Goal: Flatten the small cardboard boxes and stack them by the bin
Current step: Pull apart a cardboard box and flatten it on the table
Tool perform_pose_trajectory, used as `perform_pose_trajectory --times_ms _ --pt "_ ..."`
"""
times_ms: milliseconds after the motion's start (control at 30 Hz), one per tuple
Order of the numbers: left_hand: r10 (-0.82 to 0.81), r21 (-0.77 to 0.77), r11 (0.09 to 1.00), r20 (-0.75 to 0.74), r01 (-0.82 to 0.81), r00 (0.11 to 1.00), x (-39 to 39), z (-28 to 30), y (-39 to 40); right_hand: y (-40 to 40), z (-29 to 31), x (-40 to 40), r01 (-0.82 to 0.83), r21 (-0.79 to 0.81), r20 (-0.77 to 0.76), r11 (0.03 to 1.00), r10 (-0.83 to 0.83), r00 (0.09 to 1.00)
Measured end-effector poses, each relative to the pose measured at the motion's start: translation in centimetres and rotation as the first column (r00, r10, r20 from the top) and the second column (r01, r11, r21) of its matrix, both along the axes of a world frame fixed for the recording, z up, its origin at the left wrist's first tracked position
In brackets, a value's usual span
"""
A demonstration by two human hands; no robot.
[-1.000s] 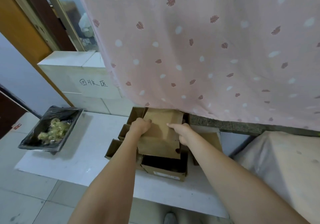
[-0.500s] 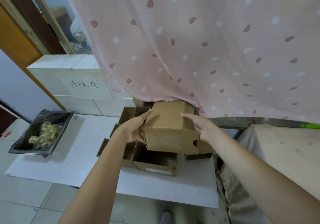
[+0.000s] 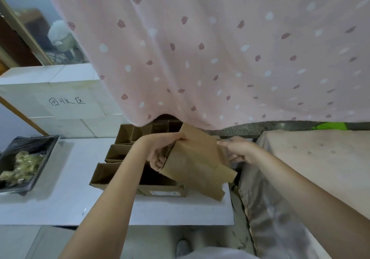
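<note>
A small brown cardboard box [image 3: 197, 163] hangs tilted in the air above the others, its flaps pointing down right. My left hand [image 3: 160, 150] grips its left edge, thumb on top and fingers underneath. My right hand [image 3: 238, 150] presses flat against its right side, partly behind it. Beneath it several open brown boxes [image 3: 112, 170] stand in a cluster on a white board [image 3: 76, 204] on the floor. A black bin [image 3: 26, 162] lined with a bag and holding pale scraps sits at the left end of that board.
A pink dotted curtain [image 3: 220, 48] hangs over the back boxes. A white block [image 3: 66, 102] with handwriting stands behind the bin. A beige covered surface [image 3: 312, 168] lies to the right. My shoe [image 3: 183, 247] shows at the bottom.
The box has been lifted off the cluster and tipped over to the right, looking flatter. Both hands moved with it, and the camera came closer.
</note>
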State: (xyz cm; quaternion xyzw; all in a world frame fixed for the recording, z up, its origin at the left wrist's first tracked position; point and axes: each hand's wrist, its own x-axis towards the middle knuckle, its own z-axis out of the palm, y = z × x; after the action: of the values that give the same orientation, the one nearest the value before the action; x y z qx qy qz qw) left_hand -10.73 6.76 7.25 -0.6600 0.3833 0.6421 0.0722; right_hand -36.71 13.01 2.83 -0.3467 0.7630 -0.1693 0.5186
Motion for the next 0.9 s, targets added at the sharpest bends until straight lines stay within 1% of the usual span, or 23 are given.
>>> perform_pose_trajectory --times_ms 100,167,233,300,333,400,433,500,533,567,600,667,733,767,800,867,900 --pt "-0.103 -0.02 0.994 0.031 0.104 0.994 -1.3 0.8 0.5 -0.1 0.5 -0.7 -0.085 -0.069 -0.098 0.994 0.078 0.992" --pt "-0.235 -0.117 0.964 0.06 0.24 0.97 -2.8 0.9 0.9 -0.2 1.0 -1.1 -0.181 -0.133 -0.169 0.974 0.158 0.973" --pt "-0.382 -0.279 0.874 0.108 0.397 0.918 -4.5 0.5 1.3 0.0 1.7 -1.4 -0.29 -0.214 -0.201 0.933 0.248 0.948" --pt "-0.475 -0.416 0.762 0.16 0.496 0.865 -6.0 -0.3 1.6 0.3 2.3 -1.8 -0.41 -0.245 -0.259 0.879 0.348 0.901" --pt "-0.509 -0.467 0.705 0.193 0.535 0.839 -6.6 -0.8 1.7 0.5 2.5 -1.9 -0.478 -0.228 -0.31 0.848 0.402 0.861" --pt "-0.551 -0.529 0.586 0.296 0.614 0.781 -7.5 -1.8 2.1 0.8 2.4 -2.3 -0.602 -0.126 -0.429 0.788 0.504 0.749" --pt "-0.56 -0.549 0.524 0.353 0.651 0.749 -8.0 -2.4 2.4 0.9 2.1 -2.5 -0.659 -0.049 -0.5 0.751 0.553 0.667" --pt "-0.584 -0.576 0.401 0.438 0.712 0.683 -9.0 -3.4 3.1 1.0 1.3 -2.9 -0.749 0.1 -0.62 0.655 0.63 0.468" --pt "-0.603 -0.584 0.343 0.464 0.736 0.649 -9.5 -3.7 3.5 1.0 0.8 -3.1 -0.778 0.139 -0.64 0.612 0.656 0.401" --pt "-0.615 -0.591 0.286 0.49 0.754 0.618 -10.0 -4.1 3.8 1.0 0.2 -3.2 -0.803 0.143 -0.63 0.579 0.678 0.377" --pt "-0.617 -0.597 0.231 0.521 0.768 0.591 -10.4 -4.4 4.1 1.1 -0.4 -3.4 -0.822 0.12 -0.606 0.557 0.697 0.383" --pt "-0.595 -0.618 0.15 0.567 0.771 0.57 -10.9 -5.0 4.4 1.2 -1.4 -3.7 -0.827 0.055 -0.571 0.56 0.697 0.434" --pt "-0.575 -0.678 0.119 0.548 0.725 0.608 -10.8 -5.5 4.7 1.6 -2.1 -4.1 -0.8 0.018 -0.552 0.6 0.673 0.492" --pt "-0.57 -0.724 0.122 0.509 0.678 0.646 -10.4 -5.8 4.9 1.9 -2.4 -4.3 -0.786 0.004 -0.533 0.619 0.666 0.522" --pt "-0.566 -0.769 0.145 0.452 0.623 0.69 -10.0 -6.2 5.0 2.2 -2.7 -4.6 -0.772 -0.014 -0.508 0.636 0.66 0.554" --pt "-0.554 -0.818 0.231 0.334 0.527 0.762 -8.9 -6.9 5.4 3.0 -3.5 -5.0 -0.732 -0.072 -0.442 0.678 0.636 0.633" --pt "-0.549 -0.819 0.27 0.301 0.507 0.78 -8.2 -7.3 5.5 3.4 -4.0 -5.3 -0.704 -0.107 -0.397 0.703 0.619 0.678"
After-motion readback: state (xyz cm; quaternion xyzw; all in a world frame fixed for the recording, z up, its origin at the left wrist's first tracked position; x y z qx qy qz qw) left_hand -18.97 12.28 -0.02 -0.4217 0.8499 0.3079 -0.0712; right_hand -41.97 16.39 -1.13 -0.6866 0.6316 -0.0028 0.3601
